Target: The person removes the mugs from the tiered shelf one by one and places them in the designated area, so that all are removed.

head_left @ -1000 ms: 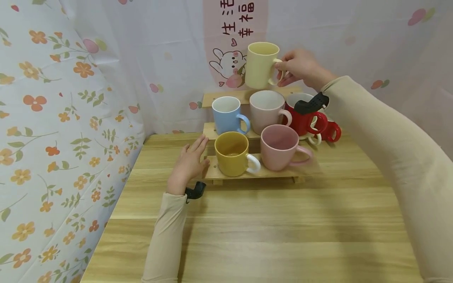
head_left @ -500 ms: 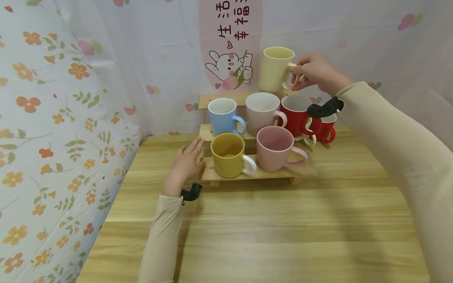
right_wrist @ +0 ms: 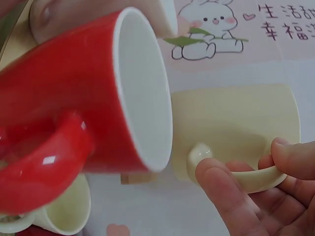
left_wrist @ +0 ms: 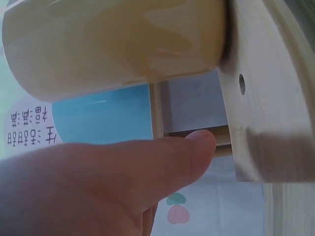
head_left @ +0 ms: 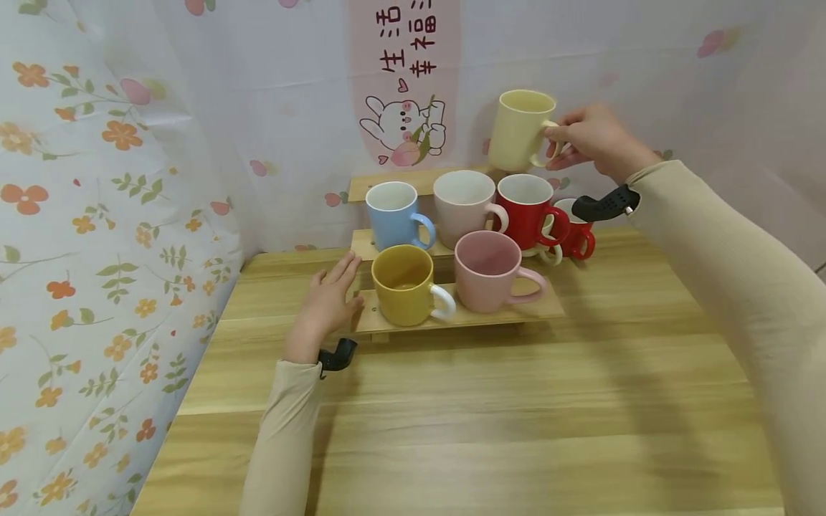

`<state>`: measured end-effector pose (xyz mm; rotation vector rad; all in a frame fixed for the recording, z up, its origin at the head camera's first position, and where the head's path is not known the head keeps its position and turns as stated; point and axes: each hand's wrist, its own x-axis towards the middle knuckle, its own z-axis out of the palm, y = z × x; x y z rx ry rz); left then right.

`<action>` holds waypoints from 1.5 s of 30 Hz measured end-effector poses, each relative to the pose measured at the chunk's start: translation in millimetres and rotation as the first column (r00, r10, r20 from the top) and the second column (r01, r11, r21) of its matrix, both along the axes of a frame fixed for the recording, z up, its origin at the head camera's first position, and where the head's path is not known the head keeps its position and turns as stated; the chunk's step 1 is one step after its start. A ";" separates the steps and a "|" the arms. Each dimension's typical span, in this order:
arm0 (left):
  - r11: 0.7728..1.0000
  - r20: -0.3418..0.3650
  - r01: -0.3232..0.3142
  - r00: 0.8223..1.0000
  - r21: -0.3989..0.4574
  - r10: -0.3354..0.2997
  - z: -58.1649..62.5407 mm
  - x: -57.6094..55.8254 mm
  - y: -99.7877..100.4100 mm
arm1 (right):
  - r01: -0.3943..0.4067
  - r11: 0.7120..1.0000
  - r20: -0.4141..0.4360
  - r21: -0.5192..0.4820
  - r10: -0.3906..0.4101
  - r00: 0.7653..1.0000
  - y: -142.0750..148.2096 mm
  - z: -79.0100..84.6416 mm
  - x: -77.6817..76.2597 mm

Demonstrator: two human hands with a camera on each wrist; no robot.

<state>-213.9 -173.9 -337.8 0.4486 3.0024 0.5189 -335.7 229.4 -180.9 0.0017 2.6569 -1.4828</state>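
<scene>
My right hand (head_left: 596, 140) pinches the handle of a pale yellow mug (head_left: 519, 132) at the right end of the wooden rack's top shelf (head_left: 393, 186). The mug is upright; its base is partly hidden behind a red mug (head_left: 524, 208) in the right wrist view, so I cannot tell whether it touches the shelf. My left hand (head_left: 325, 308) lies at the rack's left end, fingers extended, next to a mustard mug (head_left: 401, 290) with a white handle. In the left wrist view, the thumb (left_wrist: 192, 152) is beside the lower shelf board (left_wrist: 266, 98).
A blue mug (head_left: 390, 222) and a pale pink mug (head_left: 461, 211) share the middle shelf with the red one. On the bottom shelf stands a pink mug (head_left: 485, 276). Another red mug (head_left: 577, 240) and a cream mug, mostly hidden, are behind the rack's right side.
The pale yellow mug has moved right and slightly down with my right hand, from above the pale pink mug to above the red one. My left hand keeps its place; the view has shifted.
</scene>
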 end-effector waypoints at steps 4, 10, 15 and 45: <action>1.000 -0.008 -0.009 1.000 -0.024 0.009 2.0 1.3 -6.9 | 0.010 1.000 0.001 -0.024 -0.010 1.000 1.6 -6.6 -2.0; 1.000 0.035 -0.019 0.999 -0.002 0.019 4.2 0.3 -5.4 | 0.039 0.999 0.001 -0.030 -0.039 0.999 16.1 -10.9 2.3; 1.000 0.049 -0.022 0.999 -0.004 0.022 2.4 -1.5 0.7 | 0.064 0.997 0.017 -0.045 -0.064 0.998 35.0 -14.5 9.3; 0.999 0.044 -0.025 0.999 0.032 0.023 0.4 -0.7 1.3 | 0.175 0.963 0.041 -0.207 -0.170 0.985 117.9 -64.2 30.4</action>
